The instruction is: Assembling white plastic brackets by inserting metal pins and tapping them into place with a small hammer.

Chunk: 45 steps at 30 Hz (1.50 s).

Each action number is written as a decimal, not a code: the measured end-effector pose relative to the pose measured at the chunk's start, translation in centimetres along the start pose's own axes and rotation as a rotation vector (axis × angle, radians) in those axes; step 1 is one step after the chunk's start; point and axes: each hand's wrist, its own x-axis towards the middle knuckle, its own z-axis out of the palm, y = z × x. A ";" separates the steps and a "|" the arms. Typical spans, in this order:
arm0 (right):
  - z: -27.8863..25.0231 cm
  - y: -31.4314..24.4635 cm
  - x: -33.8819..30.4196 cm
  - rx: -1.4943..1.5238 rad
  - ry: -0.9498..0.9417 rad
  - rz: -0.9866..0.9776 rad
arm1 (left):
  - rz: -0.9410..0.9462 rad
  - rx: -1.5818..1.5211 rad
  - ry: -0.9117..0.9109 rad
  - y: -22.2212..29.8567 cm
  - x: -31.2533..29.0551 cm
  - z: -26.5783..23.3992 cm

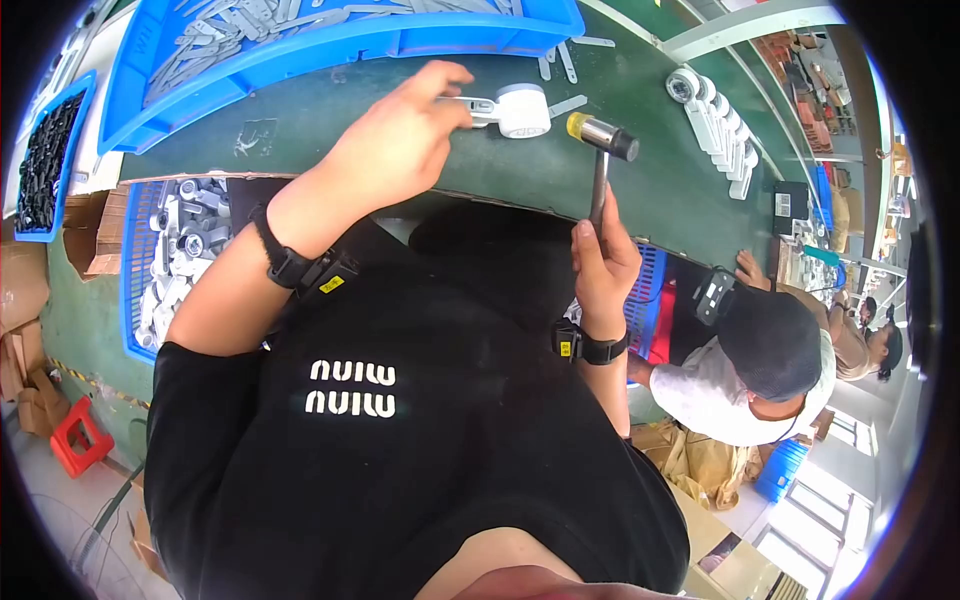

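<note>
A white plastic part with a round head and a short handle (pixel 522 112) lies on the green bench top. My left hand (pixel 395 145) is closed on its handle end, with the index finger lifted above; the palm hides part of the grip. In my right hand (pixel 606 262) is a small two-faced hammer (pixel 603 138), its handle upright and its head just right of the white part. One hammer face is yellow, the other black, and the head is apart from the part. A loose grey strip (pixel 568 105) lies behind the white part.
A blue tray (pixel 350 45) of grey strips stands at the far edge. Several finished-looking white parts (pixel 715 125) line the bench at right. Blue baskets (pixel 140 270) of white parts sit below left. A co-worker in a dark cap (pixel 770 345) sits at right.
</note>
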 end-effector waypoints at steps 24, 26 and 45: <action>4.2 -3.7 0.8 -0.180 0.109 -0.202 | -0.034 -0.148 0.313 -2.5 -0.4 2.8; 4.1 -3.8 1.8 -0.369 -0.066 -0.131 | -0.045 -0.147 0.324 -2.7 -0.5 2.8; 4.9 -4.9 2.9 -0.095 -0.099 -0.123 | -0.254 -0.389 0.227 -3.4 -1.0 2.2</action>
